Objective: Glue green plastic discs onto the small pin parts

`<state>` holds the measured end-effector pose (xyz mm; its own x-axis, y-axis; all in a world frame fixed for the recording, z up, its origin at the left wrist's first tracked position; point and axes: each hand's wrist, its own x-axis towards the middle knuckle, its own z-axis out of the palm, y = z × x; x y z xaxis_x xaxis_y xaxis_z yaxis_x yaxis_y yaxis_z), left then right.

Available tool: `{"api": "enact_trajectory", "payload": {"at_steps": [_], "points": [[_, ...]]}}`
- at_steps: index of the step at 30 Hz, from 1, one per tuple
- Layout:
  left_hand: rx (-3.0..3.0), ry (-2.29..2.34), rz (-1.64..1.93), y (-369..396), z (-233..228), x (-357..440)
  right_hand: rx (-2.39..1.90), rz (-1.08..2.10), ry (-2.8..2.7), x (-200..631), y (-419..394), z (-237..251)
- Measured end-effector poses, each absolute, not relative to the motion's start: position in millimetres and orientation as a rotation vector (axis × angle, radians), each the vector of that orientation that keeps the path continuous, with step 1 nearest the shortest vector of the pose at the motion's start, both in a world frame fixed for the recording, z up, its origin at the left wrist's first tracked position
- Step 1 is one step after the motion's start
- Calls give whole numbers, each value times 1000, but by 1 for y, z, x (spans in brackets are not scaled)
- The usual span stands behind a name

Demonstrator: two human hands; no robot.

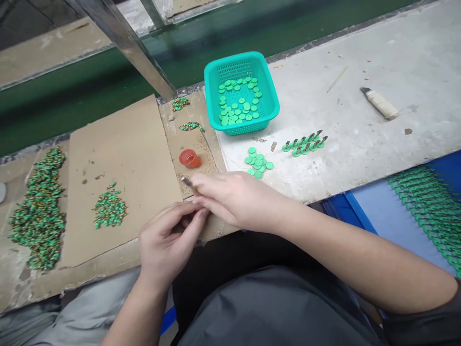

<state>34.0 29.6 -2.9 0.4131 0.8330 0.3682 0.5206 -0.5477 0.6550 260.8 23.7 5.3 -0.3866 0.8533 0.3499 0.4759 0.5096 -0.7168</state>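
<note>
My left hand (pixel 167 240) is closed in a pinch, thumb against forefinger; whatever lies between the fingertips is hidden. My right hand (pixel 237 199) meets it from the right and grips a slim tool with a metallic end (pixel 187 182), mostly covered by the fingers. Just beyond the hands stands a small red cup (pixel 189 158) on cardboard. To its right lie loose green discs (pixel 258 162). Farther right, several green discs with dark upright pieces (pixel 304 143) stand in rows. A small pile of green and gold pieces (pixel 110 207) lies left of my hands.
A turquoise basket (pixel 272 108) holds many green discs. A larger heap of green and gold pieces (pixel 39 211) lies far left, beside a cardboard sheet (pixel 122 144). A wrapped tool (pixel 380 103) and a thin stick (pixel 336 80) lie right. A metal post (pixel 126 48) rises behind.
</note>
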Motion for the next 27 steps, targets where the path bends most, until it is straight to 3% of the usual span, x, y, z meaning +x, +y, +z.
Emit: {"api": "enact_trajectory", "payload": {"at_steps": [6, 27], "points": [[2192, 1184, 925, 28, -2, 36, -1117, 536, -1818, 270, 14, -1], [2204, 1156, 950, 28, -6, 33, -1029, 653, -1918, 260, 10, -6]]}}
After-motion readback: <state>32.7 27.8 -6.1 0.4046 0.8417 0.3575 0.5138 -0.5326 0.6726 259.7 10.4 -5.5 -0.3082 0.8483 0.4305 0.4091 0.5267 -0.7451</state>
